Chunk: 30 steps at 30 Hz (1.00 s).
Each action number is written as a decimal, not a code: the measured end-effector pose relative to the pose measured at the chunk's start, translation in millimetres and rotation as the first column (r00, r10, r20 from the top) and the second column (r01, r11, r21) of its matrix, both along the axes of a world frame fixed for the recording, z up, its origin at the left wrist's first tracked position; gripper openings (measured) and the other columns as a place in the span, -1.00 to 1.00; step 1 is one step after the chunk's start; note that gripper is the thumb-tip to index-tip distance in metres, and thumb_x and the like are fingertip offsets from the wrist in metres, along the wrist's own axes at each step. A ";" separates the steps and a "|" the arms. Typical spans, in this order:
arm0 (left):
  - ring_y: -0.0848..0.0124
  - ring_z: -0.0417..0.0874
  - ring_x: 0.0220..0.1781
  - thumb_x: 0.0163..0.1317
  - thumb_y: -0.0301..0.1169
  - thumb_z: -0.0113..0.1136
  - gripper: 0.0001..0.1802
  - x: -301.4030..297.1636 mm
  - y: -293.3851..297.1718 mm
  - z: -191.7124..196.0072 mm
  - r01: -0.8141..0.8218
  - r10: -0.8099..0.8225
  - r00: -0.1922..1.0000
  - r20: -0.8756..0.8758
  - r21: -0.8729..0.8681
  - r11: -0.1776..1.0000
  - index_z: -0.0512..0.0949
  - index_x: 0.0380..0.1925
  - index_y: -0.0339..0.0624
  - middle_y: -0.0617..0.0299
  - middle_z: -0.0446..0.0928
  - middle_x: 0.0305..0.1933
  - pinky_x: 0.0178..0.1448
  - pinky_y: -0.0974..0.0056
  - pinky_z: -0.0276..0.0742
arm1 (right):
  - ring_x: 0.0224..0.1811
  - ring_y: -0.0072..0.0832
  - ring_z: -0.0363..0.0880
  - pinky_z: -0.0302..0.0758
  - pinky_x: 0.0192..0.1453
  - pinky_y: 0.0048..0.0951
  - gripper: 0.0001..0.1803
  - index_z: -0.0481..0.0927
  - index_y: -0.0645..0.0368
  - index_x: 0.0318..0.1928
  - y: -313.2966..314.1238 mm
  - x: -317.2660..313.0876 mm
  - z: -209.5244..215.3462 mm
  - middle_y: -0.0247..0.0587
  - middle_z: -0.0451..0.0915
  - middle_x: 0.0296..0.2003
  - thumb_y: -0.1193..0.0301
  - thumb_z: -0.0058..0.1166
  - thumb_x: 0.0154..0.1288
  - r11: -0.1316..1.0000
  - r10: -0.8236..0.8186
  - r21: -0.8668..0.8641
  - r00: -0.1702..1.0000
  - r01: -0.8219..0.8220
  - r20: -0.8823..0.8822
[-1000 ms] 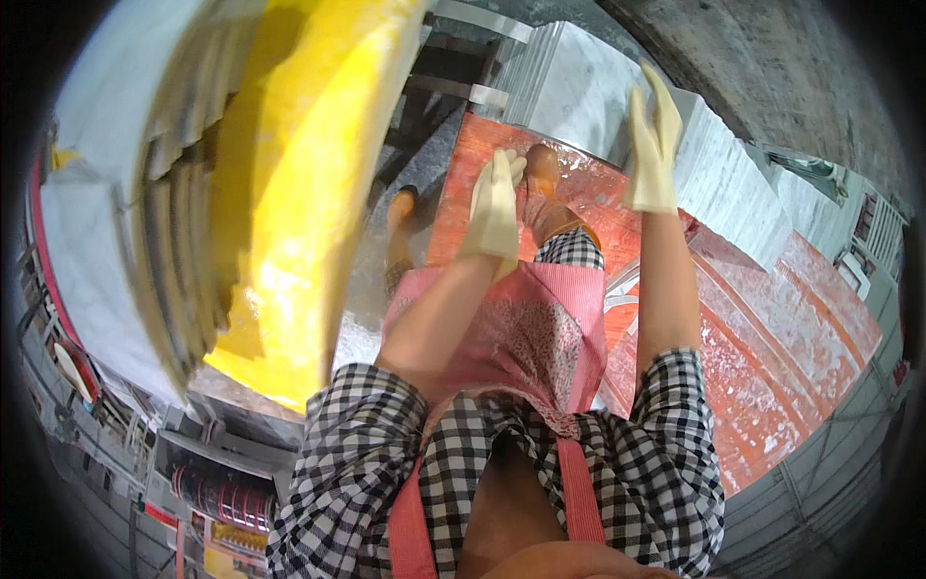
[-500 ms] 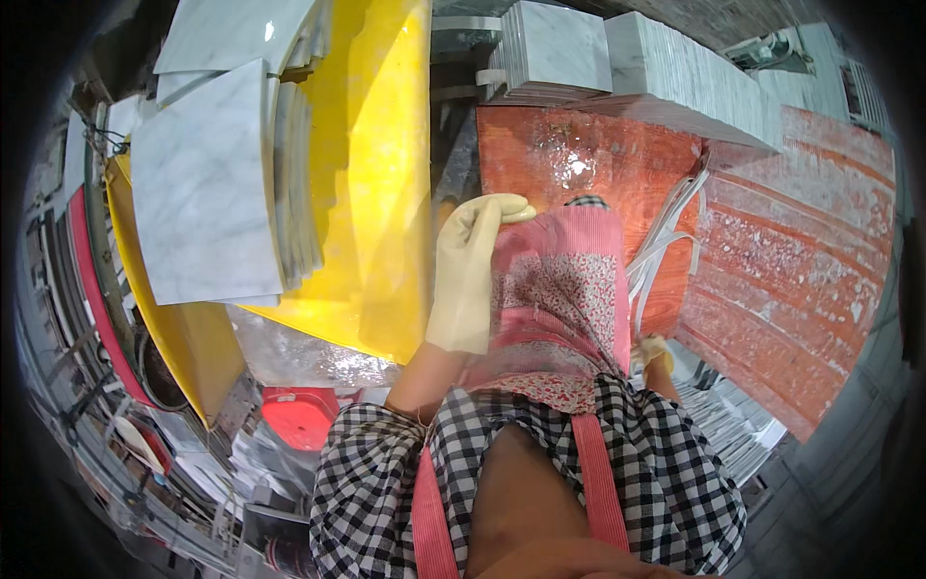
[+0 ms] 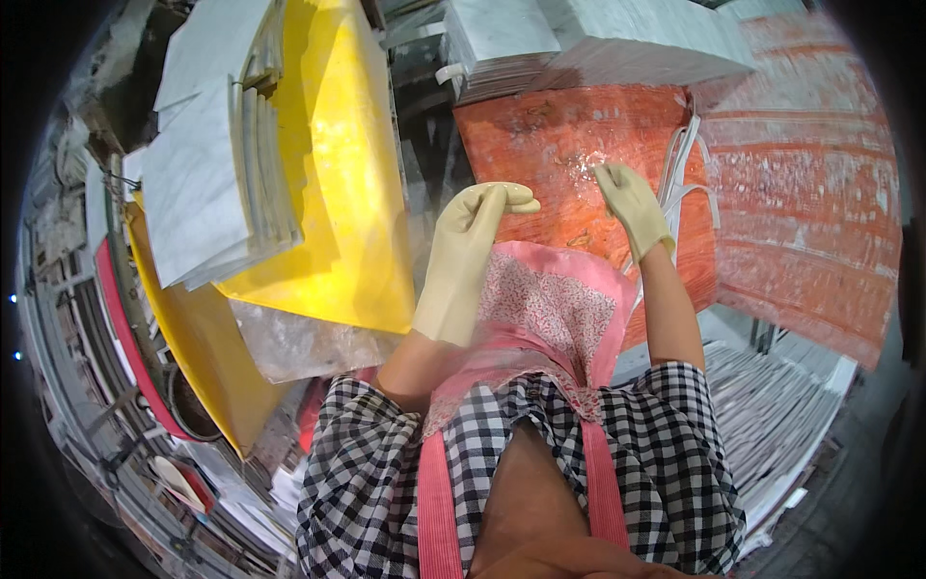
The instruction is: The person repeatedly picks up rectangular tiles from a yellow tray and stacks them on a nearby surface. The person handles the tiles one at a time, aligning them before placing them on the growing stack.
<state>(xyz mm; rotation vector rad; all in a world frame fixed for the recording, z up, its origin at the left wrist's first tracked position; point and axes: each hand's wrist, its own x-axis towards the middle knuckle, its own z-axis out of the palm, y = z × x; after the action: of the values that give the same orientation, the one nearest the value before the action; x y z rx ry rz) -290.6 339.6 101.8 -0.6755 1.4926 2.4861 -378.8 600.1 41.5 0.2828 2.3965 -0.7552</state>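
Both my hands wear cream rubber gloves. My left hand (image 3: 473, 241) hovers in front of my pink apron (image 3: 550, 299). Its fingers curl to the right against the thumb, and nothing shows in them. Over the wet orange-red board (image 3: 540, 135), my right hand (image 3: 634, 207) is held with its back up. Its fingers are pressed together and bent down; their undersides are hidden, so I cannot make out whether they hold anything. White straps (image 3: 683, 159) lie just right of this hand. Ahead of both hands stands a stack of grey-white marble tiles (image 3: 506, 39).
Marble tiles (image 3: 193, 193) lean in a stack on a yellow panel (image 3: 357, 183) at left. A longer tile row (image 3: 646, 43) runs along the back. Another whitish-stained red board (image 3: 801, 183) slopes at right, above many thin slabs (image 3: 762, 415) near my right side.
My right hand has risen from low beside my body to above the red board. My left hand keeps its curled pose. The view has shifted, and the apron hem now sits lower.
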 end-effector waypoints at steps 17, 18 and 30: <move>0.35 0.70 0.01 0.51 -0.22 0.11 -0.66 105.4 -79.5 4.5 -0.376 0.341 0.926 -0.159 -0.326 0.868 0.58 -0.03 -0.32 0.09 0.66 -0.01 0.13 0.27 0.60 | -0.05 -0.10 0.66 0.58 0.02 -0.09 -0.64 0.70 0.16 -0.06 264.1 548.9 -230.7 0.03 0.68 -0.06 0.23 -0.05 0.39 0.876 0.150 0.266 0.750 -0.403 0.644; 0.33 0.70 0.02 0.51 -0.21 0.12 -0.66 105.4 -82.4 3.5 -0.422 0.410 0.906 -0.108 -0.328 0.845 0.57 -0.03 -0.33 0.09 0.66 -0.01 0.14 0.25 0.60 | 0.00 -0.07 0.65 0.57 0.07 -0.07 -0.63 0.69 0.16 -0.02 261.3 540.2 -242.7 0.05 0.67 -0.02 0.24 -0.07 0.39 0.880 0.155 0.265 0.767 -0.393 0.622; 0.21 0.68 0.15 0.49 -0.31 0.06 -0.68 127.1 -128.5 43.7 -0.611 0.498 0.791 -0.354 -0.494 0.619 0.57 -0.07 -0.42 -0.07 0.66 0.00 0.31 0.23 0.53 | -0.33 -0.05 0.66 0.55 -0.11 -0.11 -0.69 0.66 0.21 -0.38 226.7 307.3 -328.6 0.03 0.68 -0.38 0.22 0.04 0.25 0.893 -0.416 0.009 0.832 0.450 -0.366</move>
<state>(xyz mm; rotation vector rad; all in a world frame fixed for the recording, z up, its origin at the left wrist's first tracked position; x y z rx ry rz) -163.5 211.1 145.5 -1.2039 2.5180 2.5053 -71.5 826.8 -287.1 0.8182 2.7542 -0.9611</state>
